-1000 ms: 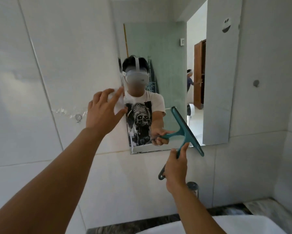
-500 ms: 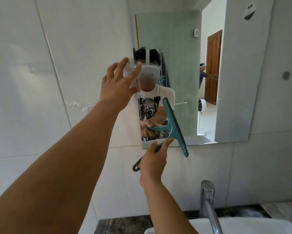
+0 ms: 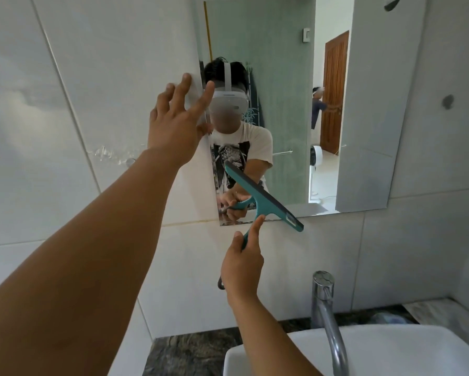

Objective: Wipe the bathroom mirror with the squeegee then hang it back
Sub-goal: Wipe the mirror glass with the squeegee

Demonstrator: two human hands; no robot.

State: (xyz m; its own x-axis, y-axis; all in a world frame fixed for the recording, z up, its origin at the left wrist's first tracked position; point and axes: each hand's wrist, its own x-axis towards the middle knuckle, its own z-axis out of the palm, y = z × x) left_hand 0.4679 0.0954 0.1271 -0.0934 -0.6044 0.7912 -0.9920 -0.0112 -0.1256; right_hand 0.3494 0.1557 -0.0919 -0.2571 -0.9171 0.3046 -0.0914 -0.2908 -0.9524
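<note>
A person stands at a bathroom wall, both bare arms raised toward a mirror (image 3: 363, 118). The right hand (image 3: 241, 263) is closed around the handle of a teal squeegee (image 3: 263, 199), with the forefinger stretched up along the handle toward the blade. The blade sits just above that hand, slanting from upper left down to lower right, across the mirror's bottom left corner; its lower end reaches past the mirror's bottom edge onto the tile. Whether the blade presses on the glass cannot be told. The dark loop at the handle's end pokes out below the hand.

The left hand (image 3: 177, 122) is higher and further left, fingers spread wide and holding nothing, laid at the mirror's left edge where glass meets white wall tile (image 3: 78, 77). Its forefinger overlaps the glass; the other fingers lie over the tile.

Below and to the right of the right hand, a chrome tap (image 3: 324, 302) rises over a white basin (image 3: 390, 348). A dark marbled counter (image 3: 190, 351) shows beneath that arm, to the left of the basin.

Left of the left wrist, a small clear hook (image 3: 111, 156) sits on the tile. The mirror reflects the person's white printed shirt, a green wall and a wooden door.
</note>
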